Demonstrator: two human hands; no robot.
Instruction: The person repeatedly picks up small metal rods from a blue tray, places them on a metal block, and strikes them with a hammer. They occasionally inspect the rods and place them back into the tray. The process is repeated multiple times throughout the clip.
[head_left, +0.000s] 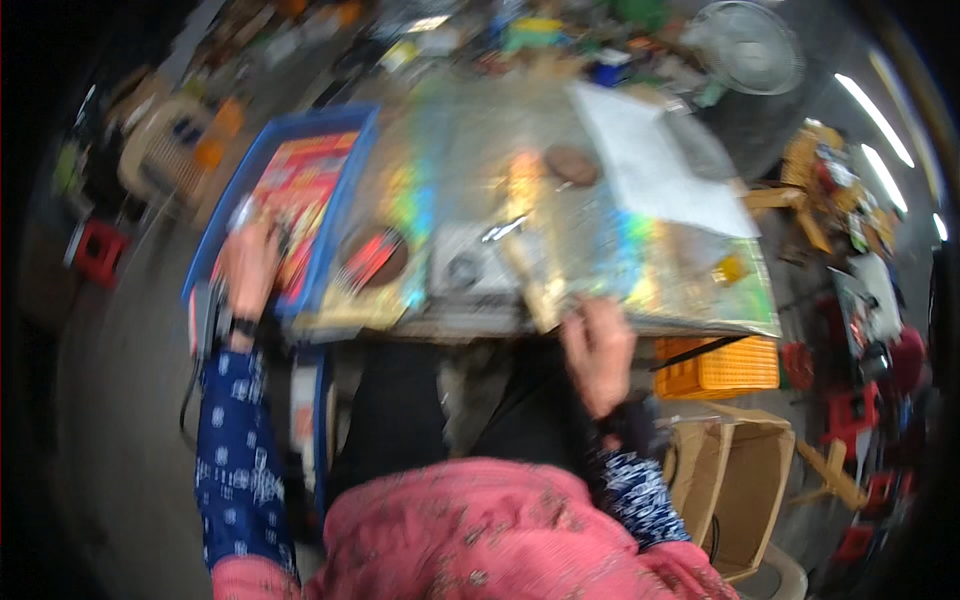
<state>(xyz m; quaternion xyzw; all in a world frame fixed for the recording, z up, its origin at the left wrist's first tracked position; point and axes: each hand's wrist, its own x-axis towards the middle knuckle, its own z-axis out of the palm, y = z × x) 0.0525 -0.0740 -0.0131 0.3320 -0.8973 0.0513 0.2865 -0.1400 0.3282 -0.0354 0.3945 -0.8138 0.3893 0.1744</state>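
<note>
Left hand (250,262), left of frame, over red packets (305,170) in a blue tray (349,195); right hand (599,345), right of centre, near a wooden-handled tool (539,293); through blur, I cannot tell what either grips

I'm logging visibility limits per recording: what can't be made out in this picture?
All in the head view:
Left hand: blur hides whether it holds anything at the blue tray.
Right hand: blur hides whether it touches the hammer-like tool.
Red items in the tray: too blurred to identify.
Black trousers: upper part covered by the pink top.
Pink top: cut off by the lower edge.
</note>
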